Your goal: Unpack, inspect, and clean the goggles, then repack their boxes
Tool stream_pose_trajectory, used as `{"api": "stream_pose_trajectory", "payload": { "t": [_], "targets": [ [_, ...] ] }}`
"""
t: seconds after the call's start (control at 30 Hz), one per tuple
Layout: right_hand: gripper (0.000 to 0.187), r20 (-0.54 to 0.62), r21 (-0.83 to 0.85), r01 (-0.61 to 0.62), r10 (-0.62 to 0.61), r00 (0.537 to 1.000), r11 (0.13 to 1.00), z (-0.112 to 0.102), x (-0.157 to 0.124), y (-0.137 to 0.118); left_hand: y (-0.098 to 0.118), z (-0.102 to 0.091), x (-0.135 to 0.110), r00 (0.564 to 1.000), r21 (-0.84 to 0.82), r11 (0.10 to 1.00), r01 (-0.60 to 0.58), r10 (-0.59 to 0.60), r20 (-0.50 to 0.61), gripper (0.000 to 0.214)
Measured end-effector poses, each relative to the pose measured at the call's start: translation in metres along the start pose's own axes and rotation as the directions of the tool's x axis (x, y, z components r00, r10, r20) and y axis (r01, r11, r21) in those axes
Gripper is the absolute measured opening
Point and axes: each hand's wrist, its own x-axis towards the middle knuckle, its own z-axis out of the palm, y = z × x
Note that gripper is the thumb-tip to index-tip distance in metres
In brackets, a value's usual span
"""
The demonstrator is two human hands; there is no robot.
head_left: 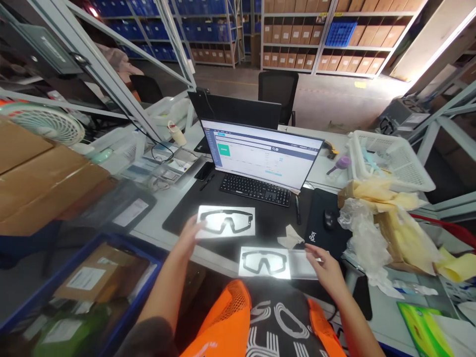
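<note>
Left hand (191,233) at the left edge of the upper white card (226,222), fingertips overlapping it; blurred, so cannot tell whether they pinch or merely rest. Right hand (318,258): fingers loosely parted at the right end of a greyish sleeve (299,263); contact unclear. The lower white card (264,262) adjoins that sleeve's left end, near the front of the worktop (159,213). Both cards show a black glasses shape.

Handling, my judgement: lift by the margins, keep fingers off the bright middle, hold each card level, steady the lower one against slipping off the front.

Count: two cards, one sleeve, one paper scrap (290,238), one keyboard (256,190), one mouse (329,219), one phone (204,171), one lit monitor (256,148).
</note>
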Motion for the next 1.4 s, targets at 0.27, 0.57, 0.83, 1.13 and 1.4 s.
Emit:
{"api": "stream_pose_trajectory", "payload": {
  "t": [0.27, 0.57, 0.83, 1.13, 1.4],
  "targets": [
    [0.054, 0.199, 0.371, 0.152, -0.238, 0.951, 0.916, 0.065, 0.000, -0.110, -0.039, 0.016, -0.068, 0.941, -0.826, 0.459, 0.328, -0.238, 0.242, 0.028],
    [0.033, 0.011, 0.427, 0.054, -0.065, 0.998, 0.903, 0.077, -0.003, -0.112, -0.049, 0.035, -0.093, 0.940, -0.823, 0.466, 0.326, -0.250, 0.231, 0.036],
    [0.025, -0.185, 0.048, 0.243, -0.231, 0.955, 0.969, 0.067, 0.005, -0.102, -0.042, 0.058, -0.094, 0.937, -0.781, 0.517, 0.350, -0.196, 0.290, 0.042],
    [0.030, -0.263, 0.099, 0.109, -0.080, 0.961, 0.989, 0.036, 0.009, -0.072, -0.039, 0.080, -0.099, 0.915, -0.707, 0.601, 0.372, -0.107, 0.390, 0.050],
    [0.038, -0.307, 0.199, -0.002, 0.064, 0.950, 0.980, 0.008, 0.003, -0.047, -0.029, 0.098, -0.104, 0.892, -0.633, 0.664, 0.398, -0.119, 0.437, 0.058]
  ]
}}
